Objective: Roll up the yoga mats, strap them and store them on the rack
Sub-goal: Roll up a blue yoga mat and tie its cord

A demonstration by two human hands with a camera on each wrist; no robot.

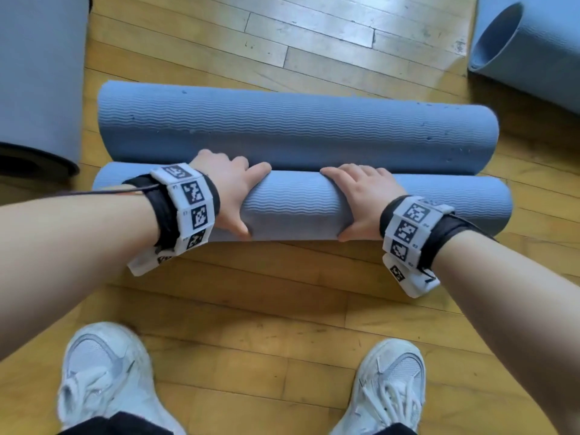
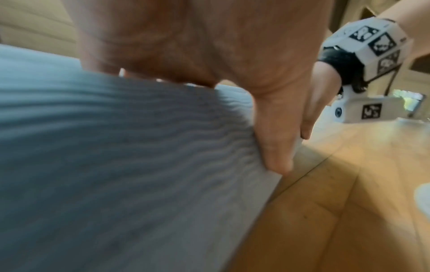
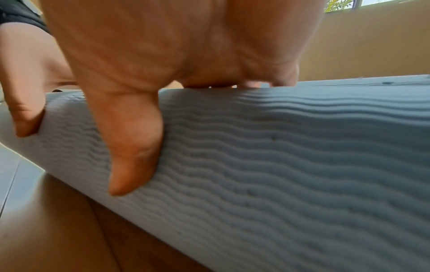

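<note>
Two blue yoga mats lie rolled on the wooden floor (image 1: 282,296), side by side and touching along their length. The near mat (image 1: 292,205) is the slimmer roll, just ahead of the person's white shoes (image 1: 103,372); the far mat (image 1: 298,133) is the thicker one, lying right behind it.

Both hands sit on the near mat, close to its middle. The left hand (image 1: 232,189) is draped over the top of the roll, its fingers curled down the far side into the seam between the two rolls and its thumb (image 2: 277,147) pressed against the near side. The right hand (image 1: 361,196) mirrors it: fingers hooked over the top, thumb (image 3: 132,152) flat against the ribbed near face. Each grip is therefore wrapped around the roll, clasping it between fingers and thumb. Each wrist wears a black band with white marker blocks.

A third mat (image 1: 527,48), loosely rolled with an open hollow end, lies at the upper right, well apart from the pair. Another blue mat (image 1: 37,76) shows at the upper left edge; whether it is fully rolled cannot be told.
</note>
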